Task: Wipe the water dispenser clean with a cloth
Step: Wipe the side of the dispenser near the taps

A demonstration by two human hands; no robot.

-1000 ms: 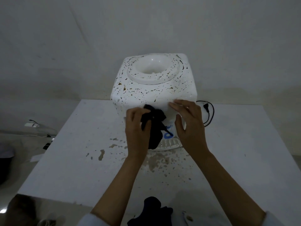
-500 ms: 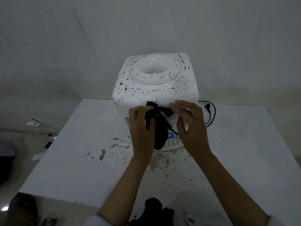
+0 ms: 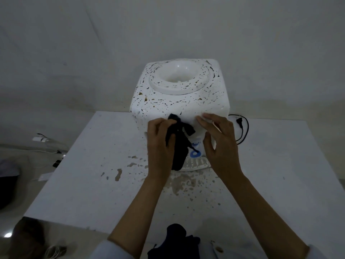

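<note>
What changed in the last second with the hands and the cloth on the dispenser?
The left hand slid the dark cloth up the water dispenser front to its top edge. The right hand, still braced on the front, shifted up slightly. The dispenser stayed put.

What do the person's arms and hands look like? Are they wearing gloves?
No gloves. The left hand and right hand are bare, with no rings or watch showing. Both forearms are bare too, with pale sleeves pushed up near the elbows.
</note>
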